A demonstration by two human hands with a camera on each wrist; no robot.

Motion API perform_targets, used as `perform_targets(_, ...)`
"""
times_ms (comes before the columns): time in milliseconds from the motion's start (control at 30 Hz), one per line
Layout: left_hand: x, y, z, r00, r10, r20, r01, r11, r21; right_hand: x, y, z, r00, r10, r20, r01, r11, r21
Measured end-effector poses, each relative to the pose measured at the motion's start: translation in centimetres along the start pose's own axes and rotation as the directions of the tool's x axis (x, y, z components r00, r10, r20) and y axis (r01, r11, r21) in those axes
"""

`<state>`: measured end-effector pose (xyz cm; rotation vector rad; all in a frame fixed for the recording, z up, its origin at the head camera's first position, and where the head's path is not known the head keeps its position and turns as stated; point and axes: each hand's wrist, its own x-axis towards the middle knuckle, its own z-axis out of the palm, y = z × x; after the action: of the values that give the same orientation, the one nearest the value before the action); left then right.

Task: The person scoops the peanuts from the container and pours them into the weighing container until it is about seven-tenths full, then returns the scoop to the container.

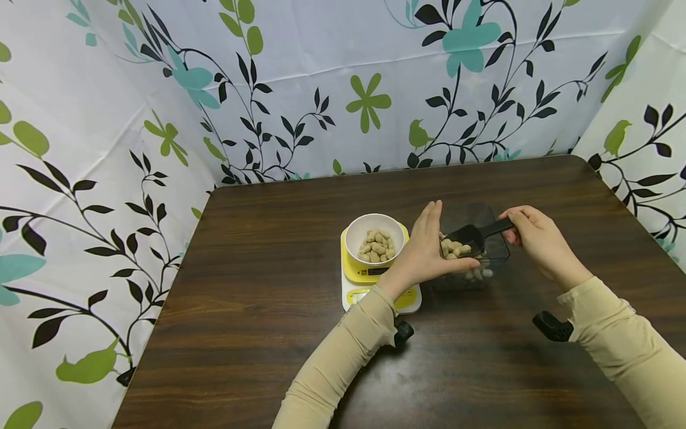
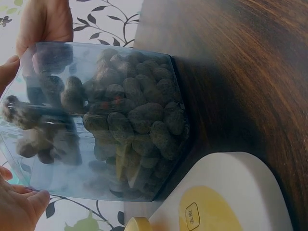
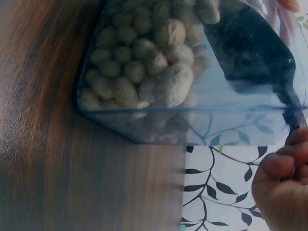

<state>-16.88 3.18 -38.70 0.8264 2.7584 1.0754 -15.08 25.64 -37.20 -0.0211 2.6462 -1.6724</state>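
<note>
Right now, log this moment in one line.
right hand: grips black scoop holding peanuts | left hand: at clear container rim | white bowl: peanuts inside, on scale

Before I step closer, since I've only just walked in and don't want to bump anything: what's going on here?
A person's right hand holds a black scoop with peanuts on it, at the top of a clear box. The left hand touches the box's rim, and more peanuts lie inside. Beside it, a white bowl with peanuts sits on a yellow-and-white scale.
</note>
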Motion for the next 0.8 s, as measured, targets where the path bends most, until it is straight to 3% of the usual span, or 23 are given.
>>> perform_targets(167,-0.01,0.0,-0.03,1.0,0.006,-0.008,-0.006,1.0,-0.004,0.17,0.18,0.35,1.0,-0.018,-0.017,0.018,0.999,0.029)
perform_targets(333,-0.08,0.02,-0.06,1.0,0.008,-0.009,-0.008,1.0,-0.003,0.2,0.68,0.29,0.998,-0.059,0.031,0.058,0.998,0.019)
perform_targets(600,-0.08,0.02,-0.21,1.0,0.007,-0.003,-0.007,1.0,-0.001,0.0,0.35,-0.03,0.999,-0.017,0.033,0.015,0.998,0.055)
perform_targets(700,-0.07,0.04,-0.26,1.0,0.007,0.001,-0.007,1.0,0.001,-0.08,0.33,0.12,0.999,-0.029,0.028,0.023,0.981,0.193)
perform_targets(800,-0.11,0.06,-0.25,1.0,0.007,0.009,-0.007,1.0,-0.002,-0.11,0.49,0.31,0.998,-0.055,0.031,0.04,0.929,0.367)
